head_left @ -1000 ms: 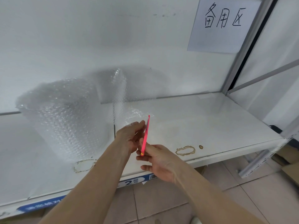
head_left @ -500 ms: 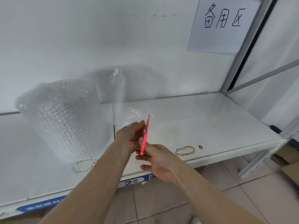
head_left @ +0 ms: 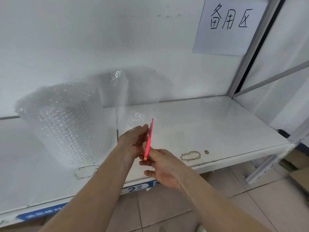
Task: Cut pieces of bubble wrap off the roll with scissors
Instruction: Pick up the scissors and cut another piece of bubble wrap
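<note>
My right hand (head_left: 160,166) gripped thin pink scissors (head_left: 149,139) near the shelf's (head_left: 217,131) front edge; my left hand (head_left: 133,141) pinched clear bubble wrap (head_left: 66,121) (cut under way, 1 snip next).

A white paper sheet (head_left: 224,25) stuck on the back wall, at about one o'clock in the view, carries three handwritten black characters: 备用区. At about six o'clock, a blue label (head_left: 133,189) on the front edge of the shelf (head_left: 217,131) shows a large "2" with small characters beside it, too small to read, and a barcode (head_left: 156,183) just to its right.
</note>
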A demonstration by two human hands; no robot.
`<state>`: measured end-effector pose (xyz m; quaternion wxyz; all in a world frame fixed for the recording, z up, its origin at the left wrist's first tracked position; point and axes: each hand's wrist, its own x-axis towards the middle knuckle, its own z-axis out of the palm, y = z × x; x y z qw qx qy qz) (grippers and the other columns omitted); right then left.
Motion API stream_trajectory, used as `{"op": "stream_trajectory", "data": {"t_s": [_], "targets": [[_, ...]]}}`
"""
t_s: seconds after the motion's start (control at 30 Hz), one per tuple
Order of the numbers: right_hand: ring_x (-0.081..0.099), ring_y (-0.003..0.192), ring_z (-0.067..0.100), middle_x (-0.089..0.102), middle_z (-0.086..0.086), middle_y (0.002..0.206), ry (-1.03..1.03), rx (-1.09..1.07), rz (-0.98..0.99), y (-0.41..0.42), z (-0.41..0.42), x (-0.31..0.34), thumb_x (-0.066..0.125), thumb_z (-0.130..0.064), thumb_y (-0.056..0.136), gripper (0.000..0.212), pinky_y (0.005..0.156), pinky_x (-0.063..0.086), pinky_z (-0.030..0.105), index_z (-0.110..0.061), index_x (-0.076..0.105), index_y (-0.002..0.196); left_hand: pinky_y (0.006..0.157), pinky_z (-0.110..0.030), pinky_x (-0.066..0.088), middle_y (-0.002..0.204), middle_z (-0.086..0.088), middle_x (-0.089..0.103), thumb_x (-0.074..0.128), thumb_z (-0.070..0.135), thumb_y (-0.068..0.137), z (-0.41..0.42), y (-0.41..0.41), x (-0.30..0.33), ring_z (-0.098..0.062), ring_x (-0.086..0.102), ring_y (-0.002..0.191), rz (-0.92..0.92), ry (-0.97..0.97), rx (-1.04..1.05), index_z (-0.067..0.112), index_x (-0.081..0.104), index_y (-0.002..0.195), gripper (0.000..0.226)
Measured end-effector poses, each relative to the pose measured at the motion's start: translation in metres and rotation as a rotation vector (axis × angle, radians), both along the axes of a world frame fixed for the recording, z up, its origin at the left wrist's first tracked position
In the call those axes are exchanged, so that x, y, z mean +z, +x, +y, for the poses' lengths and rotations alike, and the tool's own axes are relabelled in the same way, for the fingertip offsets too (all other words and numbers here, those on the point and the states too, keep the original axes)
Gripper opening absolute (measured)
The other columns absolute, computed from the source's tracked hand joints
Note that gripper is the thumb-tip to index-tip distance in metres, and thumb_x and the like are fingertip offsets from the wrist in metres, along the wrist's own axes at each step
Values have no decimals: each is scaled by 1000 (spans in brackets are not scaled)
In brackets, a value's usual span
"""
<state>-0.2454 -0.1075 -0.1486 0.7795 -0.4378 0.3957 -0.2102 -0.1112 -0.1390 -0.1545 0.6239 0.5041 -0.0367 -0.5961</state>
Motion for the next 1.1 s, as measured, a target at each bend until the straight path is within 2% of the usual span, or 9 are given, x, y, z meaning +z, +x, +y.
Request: {"op": "stream_trajectory", "data": {"t_s": [0.07,0.13,0.23,0.33,0.53,0.8,0.93,0.97,1.1], "targets": [[60,84,13,62,1,90,-4,-6,1,-1,-1,-1,72,-54,76,47,65,46,28,-11,63,95,49,-22,50,53,0,64,77,6,80,0,1,0,-12,59,49,0,-1,0,12,58,70,23],[59,81,14,62,1,85,-5,-13,5,-1,-1,-3,70,-48,84,35,65,45,28,-13,64,86,55,-26,51,55,-2,65,77,4,79,1,2,1,-14,60,55,2,-1,16,11,58,69,22],[60,78,14,62,1,81,-3,-20,6,-1,0,-3,70,-44,86,31,64,44,28,-14,64,82,64,-27,51,56,-3,66,76,3,80,2,2,1,-16,60,62,-7,-9,32,10,58,64,25],[60,80,14,64,1,83,-4,-18,3,-1,0,-2,70,-46,85,33,63,44,28,-13,65,82,60,-27,48,57,-3,63,75,4,81,1,2,1,-15,56,58,-6,-10,21,10,59,53,33],[59,83,14,61,3,92,-22,-23,4,0,-2,2,69,-50,83,36,66,44,29,-15,64,83,62,-29,49,65,-2,66,78,3,78,6,1,6,-15,62,63,34,14,1,12,59,69,23],[59,78,14,62,3,86,-30,-49,-1,0,-3,4,70,-42,86,27,65,43,28,-16,66,79,62,-28,50,66,-5,68,77,4,77,10,0,13,-15,64,64,58,21,5,9,64,86,16],[59,76,13,62,2,83,-34,-47,6,1,1,3,68,-39,89,27,64,42,28,-14,66,80,84,-30,53,75,-8,66,84,15,73,10,-4,20,-17,60,70,185,-34,90,5,62,75,24],[59,76,13,62,1,82,-37,-45,9,1,2,3,68,-39,89,27,64,42,27,-14,66,80,81,-28,55,74,-6,66,85,20,73,9,-3,21,-16,60,68,203,-44,103,4,64,77,27],[59,79,13,63,1,84,-45,-38,15,3,3,1,68,-42,88,29,64,43,27,-14,68,82,50,-20,50,60,1,66,78,23,82,3,-4,20,-7,57,46,120,-53,95,8,68,84,18]]}}
